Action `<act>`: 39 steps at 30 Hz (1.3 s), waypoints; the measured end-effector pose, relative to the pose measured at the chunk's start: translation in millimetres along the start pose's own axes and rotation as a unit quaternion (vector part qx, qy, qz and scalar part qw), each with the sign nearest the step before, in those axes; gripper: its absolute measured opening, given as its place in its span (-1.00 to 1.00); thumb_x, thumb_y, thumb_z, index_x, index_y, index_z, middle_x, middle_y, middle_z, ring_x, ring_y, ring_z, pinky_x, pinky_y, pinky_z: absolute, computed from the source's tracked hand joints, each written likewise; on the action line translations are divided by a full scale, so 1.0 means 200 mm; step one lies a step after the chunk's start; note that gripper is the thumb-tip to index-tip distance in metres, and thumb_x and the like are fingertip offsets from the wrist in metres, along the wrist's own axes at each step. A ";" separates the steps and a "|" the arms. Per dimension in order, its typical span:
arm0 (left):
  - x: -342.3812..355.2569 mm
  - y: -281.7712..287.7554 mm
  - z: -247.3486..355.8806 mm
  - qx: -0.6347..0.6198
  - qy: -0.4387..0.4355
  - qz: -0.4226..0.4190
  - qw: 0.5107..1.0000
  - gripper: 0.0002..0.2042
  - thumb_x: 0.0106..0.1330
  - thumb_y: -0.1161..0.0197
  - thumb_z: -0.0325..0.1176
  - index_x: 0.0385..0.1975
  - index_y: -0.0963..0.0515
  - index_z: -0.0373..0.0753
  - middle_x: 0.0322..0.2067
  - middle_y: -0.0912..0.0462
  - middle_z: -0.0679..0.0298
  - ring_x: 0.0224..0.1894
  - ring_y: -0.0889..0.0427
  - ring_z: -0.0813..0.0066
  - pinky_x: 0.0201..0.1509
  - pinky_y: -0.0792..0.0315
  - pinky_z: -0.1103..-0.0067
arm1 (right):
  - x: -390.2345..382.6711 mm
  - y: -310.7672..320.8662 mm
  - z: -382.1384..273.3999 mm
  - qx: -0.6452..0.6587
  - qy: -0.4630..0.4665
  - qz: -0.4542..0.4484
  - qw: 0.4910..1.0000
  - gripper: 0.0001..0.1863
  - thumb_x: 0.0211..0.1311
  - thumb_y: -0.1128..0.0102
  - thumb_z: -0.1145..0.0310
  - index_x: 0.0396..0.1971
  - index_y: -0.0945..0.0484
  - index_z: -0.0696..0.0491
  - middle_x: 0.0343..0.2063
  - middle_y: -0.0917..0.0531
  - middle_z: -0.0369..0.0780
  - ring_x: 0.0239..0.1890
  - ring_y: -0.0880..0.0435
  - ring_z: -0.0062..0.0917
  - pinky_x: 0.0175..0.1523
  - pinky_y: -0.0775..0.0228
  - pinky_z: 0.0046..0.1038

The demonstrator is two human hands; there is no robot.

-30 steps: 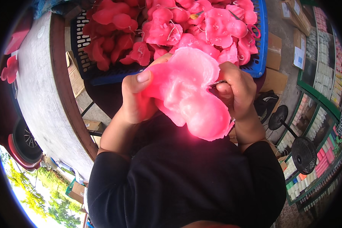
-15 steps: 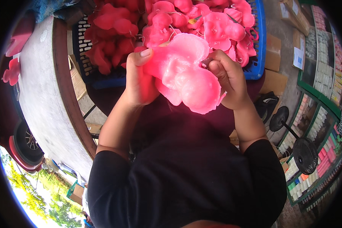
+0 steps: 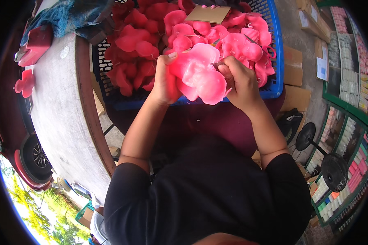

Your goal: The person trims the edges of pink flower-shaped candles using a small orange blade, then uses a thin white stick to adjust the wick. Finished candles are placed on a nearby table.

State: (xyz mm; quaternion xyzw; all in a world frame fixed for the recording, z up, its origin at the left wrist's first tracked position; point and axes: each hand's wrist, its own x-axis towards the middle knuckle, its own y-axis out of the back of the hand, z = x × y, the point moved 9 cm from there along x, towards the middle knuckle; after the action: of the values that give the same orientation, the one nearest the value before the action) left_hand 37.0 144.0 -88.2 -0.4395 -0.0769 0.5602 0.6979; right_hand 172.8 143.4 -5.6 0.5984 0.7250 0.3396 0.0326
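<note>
A lumpy pink wax candle [image 3: 200,79] with thin, ragged edges is held up in front of the basket. My left hand [image 3: 166,81] is closed round its left side, thumb on top. At the candle's right edge, my right hand [image 3: 242,83] is closed in a pinch on what looks like a small dark blade [image 3: 218,63]; most of it is hidden by the fingers. Behind my hands, a blue plastic basket [image 3: 279,73] holds a heap of similar pink wax pieces [image 3: 137,41], some with pale wicks.
A flat piece of cardboard [image 3: 208,14] rests on the heap. To the left runs a pale tabletop [image 3: 57,106], with a pink wax piece [image 3: 25,83] and a blue cloth [image 3: 59,18] at its edge. Rightward are cardboard boxes [image 3: 292,65], a black fan [image 3: 334,171] and candle-filled shelves [image 3: 347,106].
Both hands have carried the candle away from my body, closer over the basket. The view has shifted, and the cardboard on the heap now shows.
</note>
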 end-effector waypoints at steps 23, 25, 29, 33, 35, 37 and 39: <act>-0.16 0.08 0.07 0.000 -0.025 0.021 0.999 -0.43 0.22 -0.01 0.04 0.01 -0.41 -0.37 -0.10 -0.57 0.12 -0.05 -0.56 0.31 0.08 -0.41 0.42 | 0.01 -0.03 0.08 0.170 -0.141 -0.124 0.967 -0.37 0.39 0.00 0.13 0.34 -0.09 0.09 -0.31 -0.46 -0.22 -0.39 -0.36 -0.63 -0.15 -0.32 -0.57; -0.17 0.07 0.05 -0.071 -0.011 0.018 0.997 -0.43 0.23 0.00 0.08 -0.04 -0.44 -0.37 -0.13 -0.58 0.10 -0.09 -0.59 0.29 0.05 -0.44 0.40 | -0.01 -0.06 0.02 0.240 -0.128 -0.143 0.952 -0.34 0.38 0.00 0.12 0.35 -0.05 0.10 -0.20 -0.49 -0.16 -0.33 -0.44 -0.60 -0.09 -0.35 -0.52; -0.21 0.02 0.05 -0.119 0.001 0.011 0.993 -0.42 0.23 0.02 0.10 -0.07 -0.45 -0.38 -0.16 -0.60 0.07 -0.11 -0.61 0.25 0.03 -0.47 0.37 | 0.03 -0.03 -0.16 0.024 0.024 -0.100 0.994 -0.35 0.31 -0.07 0.08 0.30 -0.19 0.09 -0.30 -0.67 -0.17 -0.29 -0.68 -0.47 -0.21 -0.49 -0.43; -0.24 -0.03 0.05 -0.203 0.013 -0.046 0.978 -0.41 0.25 0.06 0.10 -0.06 -0.44 -0.40 -0.15 -0.60 0.05 -0.10 -0.62 0.23 0.02 -0.49 0.36 | 0.03 0.00 -0.26 -0.040 0.116 -0.059 0.991 -0.35 0.26 -0.13 0.06 0.26 -0.28 0.08 -0.54 -0.64 -0.28 -0.49 -0.65 -0.49 -0.42 -0.46 -0.48; -0.26 -0.05 0.06 -0.167 0.000 -0.059 0.984 -0.41 0.26 0.07 0.10 -0.06 -0.44 -0.40 -0.15 -0.60 0.05 -0.10 -0.62 0.23 0.03 -0.49 0.37 | 0.03 -0.01 -0.29 -0.043 0.126 -0.044 0.990 -0.35 0.24 -0.15 0.05 0.25 -0.29 0.07 -0.57 -0.62 -0.28 -0.53 -0.63 -0.51 -0.46 -0.44 -0.49; -0.27 -0.07 0.06 -0.160 -0.004 -0.071 0.985 -0.40 0.27 0.09 0.10 -0.04 -0.43 -0.40 -0.15 -0.60 0.05 -0.10 -0.62 0.24 0.04 -0.47 0.37 | 0.03 0.00 -0.31 -0.059 0.136 -0.034 0.988 -0.35 0.22 -0.16 0.05 0.24 -0.31 0.07 -0.61 -0.59 -0.29 -0.56 -0.60 -0.53 -0.49 -0.41 -0.50; -0.28 -0.07 0.05 -0.177 0.002 -0.079 0.981 -0.40 0.28 0.10 0.10 -0.02 -0.42 -0.40 -0.14 -0.59 0.05 -0.09 -0.61 0.25 0.06 -0.45 0.38 | 0.01 0.00 -0.31 -0.085 0.145 -0.027 0.985 -0.35 0.20 -0.17 0.05 0.23 -0.33 0.07 -0.65 -0.54 -0.31 -0.60 -0.56 -0.54 -0.52 -0.38 -0.49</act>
State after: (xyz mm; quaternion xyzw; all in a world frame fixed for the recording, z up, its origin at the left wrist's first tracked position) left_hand 20.7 102.5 -52.0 -0.5499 -0.2083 0.4796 0.6513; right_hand 144.2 118.1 42.0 0.5181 0.7066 0.4818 -0.0127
